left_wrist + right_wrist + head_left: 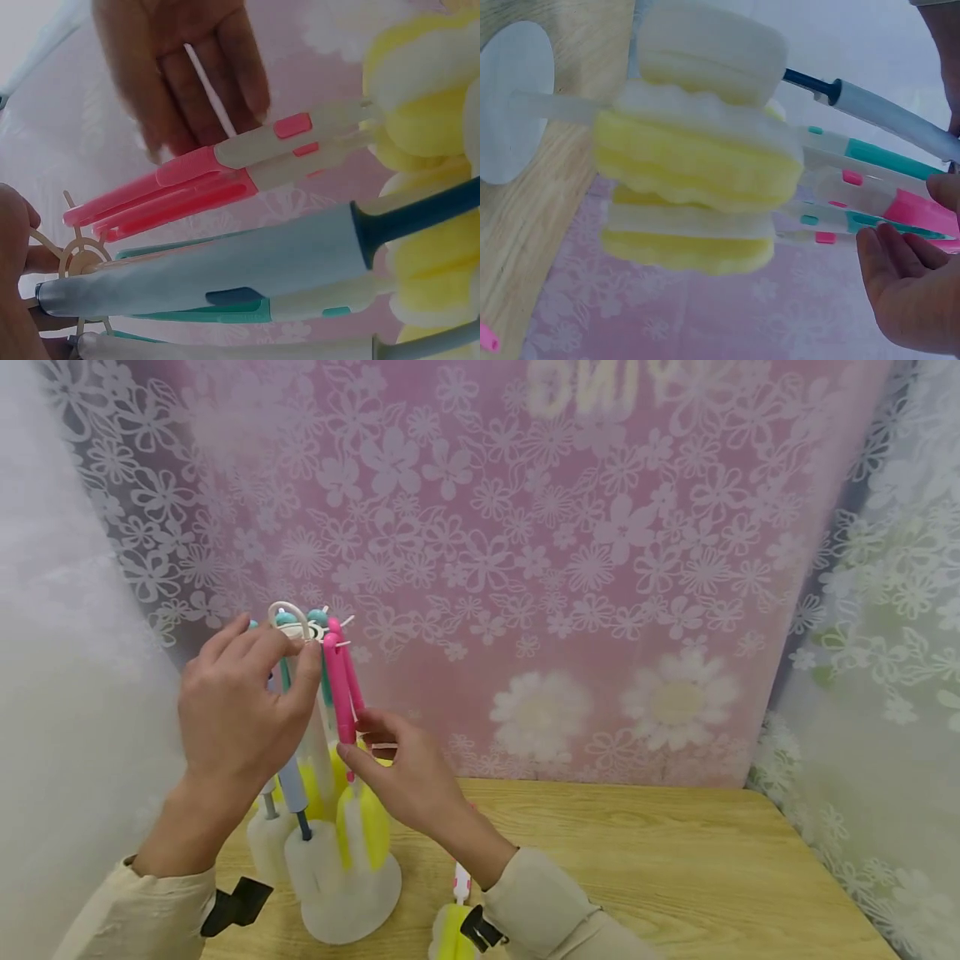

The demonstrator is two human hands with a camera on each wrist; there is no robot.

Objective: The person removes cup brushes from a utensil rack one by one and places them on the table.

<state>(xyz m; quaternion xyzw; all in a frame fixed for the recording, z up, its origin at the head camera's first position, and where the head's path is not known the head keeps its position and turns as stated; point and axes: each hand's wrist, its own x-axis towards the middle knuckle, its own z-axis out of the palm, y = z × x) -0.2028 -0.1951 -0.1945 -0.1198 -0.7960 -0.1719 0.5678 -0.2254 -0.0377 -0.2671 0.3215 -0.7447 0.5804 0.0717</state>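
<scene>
Sponge bottle brushes hang by their handles from a white stand (348, 910) with a round base and a hooked top. At that top, my left hand (243, 702) pinches the rim of the hook ring (84, 259) between thumb and fingers. My right hand (408, 772) is beside two pink-handled brushes (339, 689), its thumb in front and its loosely bent fingers behind, not closed round them. Teal-handled brushes (885, 159) and a brush with a pale blue handle (202, 274) hang close by. Yellow and white sponge heads (697, 157) sit low around the post.
Another brush with a pink-and-white handle (462, 883) lies on the wooden table (637, 860) under my right forearm. A pink flowered cloth (525, 568) stands behind the table, and pale sheets (892, 693) hang at both sides.
</scene>
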